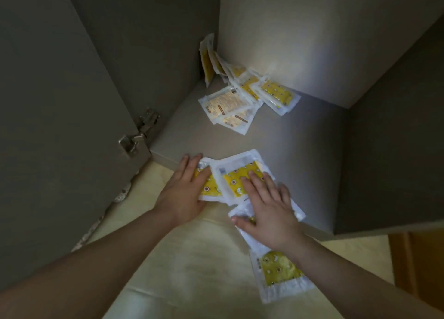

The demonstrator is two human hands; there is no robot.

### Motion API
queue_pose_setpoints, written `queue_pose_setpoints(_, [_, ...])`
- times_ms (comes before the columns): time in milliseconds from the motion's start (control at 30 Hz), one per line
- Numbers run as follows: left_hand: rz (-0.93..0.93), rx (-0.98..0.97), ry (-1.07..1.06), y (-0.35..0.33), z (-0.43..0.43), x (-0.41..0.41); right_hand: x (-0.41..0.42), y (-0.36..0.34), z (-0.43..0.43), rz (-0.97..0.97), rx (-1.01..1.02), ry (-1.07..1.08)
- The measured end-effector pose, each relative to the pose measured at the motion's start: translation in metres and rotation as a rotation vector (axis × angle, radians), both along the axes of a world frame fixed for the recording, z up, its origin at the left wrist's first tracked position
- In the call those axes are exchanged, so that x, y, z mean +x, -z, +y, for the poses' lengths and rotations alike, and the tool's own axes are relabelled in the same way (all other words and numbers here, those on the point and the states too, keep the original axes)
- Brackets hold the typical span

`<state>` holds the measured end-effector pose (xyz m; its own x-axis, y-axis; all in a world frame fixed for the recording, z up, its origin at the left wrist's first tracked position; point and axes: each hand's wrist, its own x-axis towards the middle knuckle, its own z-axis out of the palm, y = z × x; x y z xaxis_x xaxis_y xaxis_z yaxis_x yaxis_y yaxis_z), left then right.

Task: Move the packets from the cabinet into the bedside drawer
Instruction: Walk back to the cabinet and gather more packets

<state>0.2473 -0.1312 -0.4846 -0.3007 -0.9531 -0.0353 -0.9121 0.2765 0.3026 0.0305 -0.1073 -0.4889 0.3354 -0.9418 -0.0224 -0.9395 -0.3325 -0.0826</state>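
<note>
Leans both bare arms into an open grey cabinet (pixel 288 42). Lays the left grip (pixel 185 186) wide and flat, fingers straight, on a yellow patterned packet (pixel 211 186) at the front edge of the cabinet floor (pixel 300 150). Spreads the right grip (pixel 269 198) just as wide across two more: fingertips on an overlapping packet (pixel 235 174) touching the first, palm and thumb on a third packet (pixel 242 208) jutting out over the front edge. No finger of either grip curled round anything. Below the right wrist, a fourth packet (pixel 278 273), seen against the cream floor (pixel 192 258); cannot tell whether lying there or hanging. In the back left corner of the cabinet floor, a loose heap of packets (pixel 242 98), some flat and overlapping, some propped against the walls. At left, the open door (pixel 48 126) on its metal hinge (pixel 138 138).
</note>
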Motion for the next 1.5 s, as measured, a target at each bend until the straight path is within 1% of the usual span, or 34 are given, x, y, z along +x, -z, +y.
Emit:
queue_pose_setpoints(100, [0.015, -0.034, 0.063, 0.018, 0.032, -0.016, -0.012, 0.005, 0.033, -0.046, -0.035, -0.168])
queue_pose_setpoints(167, [0.016, -0.027, 0.129, 0.027, 0.052, -0.022, -0.026, 0.015, 0.058, -0.013, -0.037, -0.269])
queue_pose_setpoints(200, [-0.013, -0.012, 0.182, 0.032, 0.060, -0.022, -0.034, 0.021, 0.067, 0.006, -0.023, -0.322])
queue_pose_setpoints(267, [-0.071, 0.057, 0.260, 0.041, 0.072, -0.017, -0.048, 0.029, 0.079, -0.006, 0.049, -0.372])
queue_pose_setpoints(300, [-0.069, 0.089, 0.263, 0.044, 0.075, -0.013, -0.054, 0.030, 0.080, -0.027, 0.080, -0.348])
queue_pose_setpoints(333, [-0.022, 0.150, 0.212, 0.042, 0.077, -0.012, -0.059, 0.028, 0.080, -0.052, 0.113, -0.280])
queue_pose_setpoints(367, [0.060, 0.200, 0.115, 0.036, 0.078, -0.012, -0.063, 0.023, 0.079, -0.074, 0.148, -0.167])
queue_pose_setpoints(433, [0.216, 0.324, -0.223, 0.025, 0.077, -0.019, -0.062, 0.012, 0.081, -0.038, 0.239, 0.110])
queue_pose_setpoints(467, [0.254, 0.389, -0.370, 0.021, 0.076, -0.025, -0.062, 0.011, 0.085, 0.007, 0.315, 0.220])
queue_pose_setpoints(533, [0.288, 0.437, -0.537, 0.020, 0.073, -0.037, -0.055, 0.012, 0.100, -0.009, 0.534, 0.419])
queue_pose_setpoints(567, [0.279, 0.462, -0.588, 0.019, 0.073, -0.043, -0.048, 0.010, 0.104, -0.050, 0.590, 0.508])
queue_pose_setpoints(667, [0.182, 0.568, -0.595, 0.018, 0.077, -0.056, -0.031, 0.009, 0.097, -0.259, 0.601, 0.694])
queue_pose_setpoints(767, [0.231, 0.646, -0.566, 0.019, 0.082, -0.066, -0.015, 0.016, 0.085, -0.429, 0.557, 0.782])
queue_pose_setpoints(800, [0.281, 0.686, -0.564, 0.020, 0.083, -0.069, -0.010, 0.017, 0.081, -0.496, 0.526, 0.805])
queue_pose_setpoints(867, [0.424, 0.773, -0.574, 0.019, 0.083, -0.076, 0.000, 0.014, 0.071, -0.742, 0.510, 0.913])
queue_pose_setpoints(933, [0.613, 0.843, -0.604, 0.016, 0.084, -0.079, 0.009, 0.011, 0.059, -1.010, 0.542, 1.020])
queue_pose_setpoints(1000, [0.751, 0.890, -0.617, 0.013, 0.086, -0.076, 0.014, 0.013, 0.054, -1.172, 0.593, 1.050])
queue_pose_setpoints(1067, [0.826, 0.901, -0.618, 0.010, 0.087, -0.070, 0.021, 0.009, 0.054, -1.273, 0.632, 1.077])
queue_pose_setpoints(1167, [0.780, 0.832, -0.556, 0.005, 0.079, -0.056, 0.026, 0.002, 0.052, -1.433, 0.692, 1.136])
queue_pose_setpoints(1267, [0.773, 0.824, -0.509, 0.003, 0.074, -0.044, 0.029, -0.004, 0.049, -1.582, 0.754, 1.166])
queue_pose_setpoints(1400, [0.704, 0.769, -0.512, 0.002, 0.072, -0.035, 0.032, -0.012, 0.050, -1.628, 0.809, 1.169])
queue_pose_setpoints(1467, [0.690, 0.767, -0.578, 0.001, 0.070, -0.034, 0.032, -0.014, 0.049, -1.664, 0.796, 1.169])
queue_pose_setpoints(1500, [0.735, 0.776, -0.644, 0.001, 0.069, -0.034, 0.032, -0.016, 0.048, -1.674, 0.788, 1.165])
